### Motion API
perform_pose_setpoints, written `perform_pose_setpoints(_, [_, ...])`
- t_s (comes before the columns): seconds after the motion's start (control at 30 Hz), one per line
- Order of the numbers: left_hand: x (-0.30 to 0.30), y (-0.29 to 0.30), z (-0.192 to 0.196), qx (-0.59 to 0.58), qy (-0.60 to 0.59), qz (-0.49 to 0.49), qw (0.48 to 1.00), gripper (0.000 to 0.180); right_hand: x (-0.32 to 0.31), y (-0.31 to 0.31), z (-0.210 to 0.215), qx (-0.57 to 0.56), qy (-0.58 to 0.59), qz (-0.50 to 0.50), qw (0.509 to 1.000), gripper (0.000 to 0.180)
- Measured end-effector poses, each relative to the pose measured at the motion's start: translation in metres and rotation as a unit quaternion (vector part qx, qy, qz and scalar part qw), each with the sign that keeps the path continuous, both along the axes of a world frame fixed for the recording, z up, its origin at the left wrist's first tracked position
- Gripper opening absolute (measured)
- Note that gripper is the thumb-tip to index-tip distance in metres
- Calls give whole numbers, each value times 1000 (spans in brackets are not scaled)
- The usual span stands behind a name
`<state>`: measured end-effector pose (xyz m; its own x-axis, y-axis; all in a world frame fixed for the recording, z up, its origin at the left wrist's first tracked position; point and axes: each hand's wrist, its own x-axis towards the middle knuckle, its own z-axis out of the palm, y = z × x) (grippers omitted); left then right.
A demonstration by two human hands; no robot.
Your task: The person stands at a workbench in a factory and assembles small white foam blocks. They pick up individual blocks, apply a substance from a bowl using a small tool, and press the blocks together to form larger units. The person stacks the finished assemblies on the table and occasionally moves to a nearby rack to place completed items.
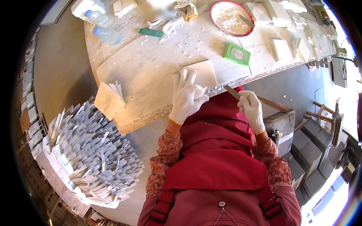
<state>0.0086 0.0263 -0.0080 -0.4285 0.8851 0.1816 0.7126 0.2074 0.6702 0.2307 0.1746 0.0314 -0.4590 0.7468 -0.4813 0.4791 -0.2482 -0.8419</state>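
Note:
Both of my hands wear white knit gloves with yellow cuffs. My left hand (pixel 187 98) lies on a square white tile (pixel 205 74) near the table's front edge, fingers spread, some stretched over its left side. My right hand (pixel 251 109) is closed around a flat grey scraper blade (pixel 231 92). Its tip points up and left, close to the table edge just right of the tile; whether it touches is not clear. The handle is hidden in my fist. Beyond the tile sits a green box (pixel 237 54).
A red-rimmed bowl (pixel 231 18) holds white paste and a spatula. Tiles (pixel 280 50) lie at the right, with more tiles (pixel 109 101) stacked at the left corner. Two bottles (pixel 107 35), a green block (pixel 151 32) and loose gloves (pixel 186 9) lie farther back. Tile stacks (pixel 94 150) stand lower left.

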Motion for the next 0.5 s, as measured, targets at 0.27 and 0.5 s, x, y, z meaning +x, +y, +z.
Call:
perform_pose_setpoints(0.27, [27, -16, 10, -27, -57, -107, 992, 32, -67, 131, -10, 156, 83, -27, 984, 22])
perform_pose_setpoints(0.5, [27, -60, 11, 43, -263, 65, 962, 27, -118, 211, -42, 276, -30, 33, 960, 27])
